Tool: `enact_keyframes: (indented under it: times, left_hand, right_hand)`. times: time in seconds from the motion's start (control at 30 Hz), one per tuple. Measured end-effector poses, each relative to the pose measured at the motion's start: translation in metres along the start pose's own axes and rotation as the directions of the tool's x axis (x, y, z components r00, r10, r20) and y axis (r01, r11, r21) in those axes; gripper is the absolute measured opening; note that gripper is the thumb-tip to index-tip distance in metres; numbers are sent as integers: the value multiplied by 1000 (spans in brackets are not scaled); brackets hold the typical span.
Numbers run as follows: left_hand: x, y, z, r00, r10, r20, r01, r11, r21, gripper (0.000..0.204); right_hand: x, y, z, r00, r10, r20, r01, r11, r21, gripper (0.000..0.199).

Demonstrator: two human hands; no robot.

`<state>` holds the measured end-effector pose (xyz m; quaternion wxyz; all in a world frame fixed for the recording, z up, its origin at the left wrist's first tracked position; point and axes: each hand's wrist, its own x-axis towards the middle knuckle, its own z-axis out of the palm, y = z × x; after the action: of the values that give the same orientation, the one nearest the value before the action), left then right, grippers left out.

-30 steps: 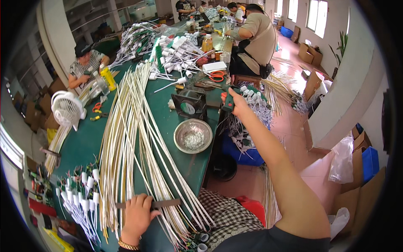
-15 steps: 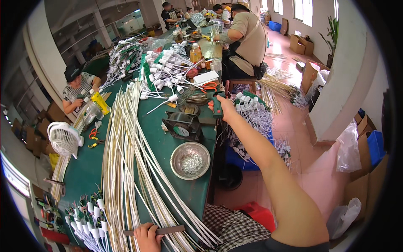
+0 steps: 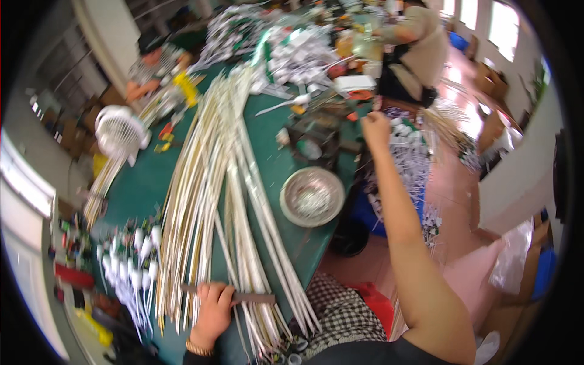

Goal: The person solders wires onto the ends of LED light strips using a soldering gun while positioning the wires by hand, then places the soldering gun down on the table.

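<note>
A bundle of long thin pale strips (image 3: 204,182) lies lengthwise down the green table. My left hand (image 3: 213,307) is closed over a flat brownish-grey bar (image 3: 255,298) that lies across the strips near their close ends. My right arm stretches far forward along the table's right edge. At its end my right hand (image 3: 375,129) is closed around a dark green tool (image 3: 364,109), blurred by motion, its exact kind unclear. Left of that hand sits a small dark fan (image 3: 313,143), with a metal bowl (image 3: 311,196) holding small shiny bits just nearer.
White sockets with wires (image 3: 131,261) lie at the near left; a larger heap (image 3: 304,55) covers the far table. A white fan (image 3: 121,131) and orange-handled tool (image 3: 165,131) are on the left. People (image 3: 161,67) sit nearby. A blue bin (image 3: 377,219) stands right of the table.
The view has shifted, so the table sits further right and higher in the picture. My right hand stays stretched out at the table edge; my left hand remains on the bar.
</note>
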<state>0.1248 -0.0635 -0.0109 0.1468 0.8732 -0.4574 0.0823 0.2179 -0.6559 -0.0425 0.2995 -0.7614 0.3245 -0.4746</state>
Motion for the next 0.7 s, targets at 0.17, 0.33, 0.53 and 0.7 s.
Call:
enact_keyframes:
  times: [0.17,0.33,0.53,0.7]
  left_hand:
    - [9,7,-33,997,84,-1,-83,994,65,36]
    - [8,-22,-78,996,88,21,-91,957,274,28]
    - [-8,-101,-78,999,-36,-27,36,999,8,33]
    - [-14,-95,-67,998,-36,56,39,998,-53,36]
  right_hand:
    - [-104,-136,-54,881,-472,-13,457,846,273,14]
    - [-183,-210,-66,371,-882,292,619,469,630,19]
    - [-256,-212,-93,446,-776,446,401,619,675,22]
    - [-315,-176,-134,714,-544,441,152,735,660,14]
